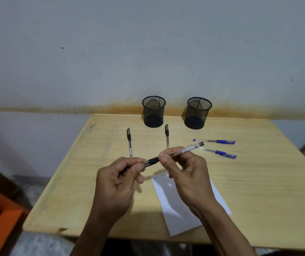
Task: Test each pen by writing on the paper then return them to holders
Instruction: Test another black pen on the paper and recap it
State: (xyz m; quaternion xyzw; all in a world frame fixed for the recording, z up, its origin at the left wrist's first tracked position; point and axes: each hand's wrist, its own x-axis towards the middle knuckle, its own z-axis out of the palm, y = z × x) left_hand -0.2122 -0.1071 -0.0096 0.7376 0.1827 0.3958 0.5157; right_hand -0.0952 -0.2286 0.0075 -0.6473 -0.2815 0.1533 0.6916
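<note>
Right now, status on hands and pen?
Left hand pinches cap end, right hand grips barrel of black pen. Both holders empty. Nothing blocking.

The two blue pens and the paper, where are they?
Far blue pen (pixel 214 141), head view, mid-barrel.
Near blue pen (pixel 219 152), head view, blue grip.
Paper (pixel 177 218), head view, bare middle.

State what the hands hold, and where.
One black pen: left hand pinches its cap end, right hand pinches the clear barrel.
</note>
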